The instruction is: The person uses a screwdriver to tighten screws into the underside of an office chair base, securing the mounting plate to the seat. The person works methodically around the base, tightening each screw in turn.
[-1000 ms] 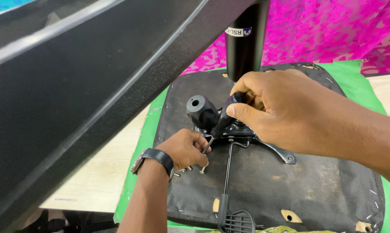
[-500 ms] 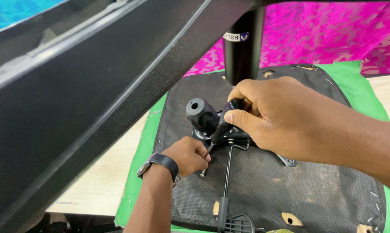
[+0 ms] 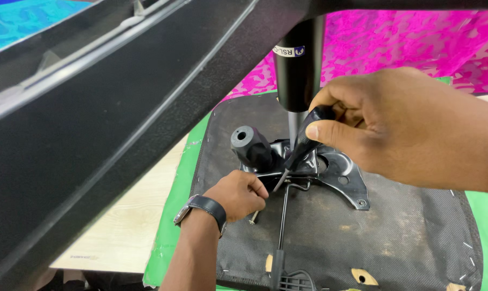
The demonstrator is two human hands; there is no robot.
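Black woven fabric covers the upturned underside of an office chair seat (image 3: 395, 237), which is laid flat on a green mat (image 3: 171, 237) over a pale wooden table (image 3: 120, 231). A metal tilt mechanism plate (image 3: 341, 178) is seated at the middle of the seat base, with a black knob (image 3: 250, 145) projecting from its left side and a thin lever rod (image 3: 283, 215) running toward the near edge. A screwdriver (image 3: 303, 143) is clasped in the right hand (image 3: 395, 126), fingers wrapped round the black handle, and is held slanted so that its tip meets the plate's left edge. The left hand (image 3: 238, 193), wearing a dark wristwatch (image 3: 201, 209), is closed beside that edge, apparently steadying a screw (image 3: 253, 217); what it pinches cannot be made out. A black gas cylinder (image 3: 299, 64) stands just behind the plate. A large dark chair part (image 3: 93, 134) fills the left foreground.
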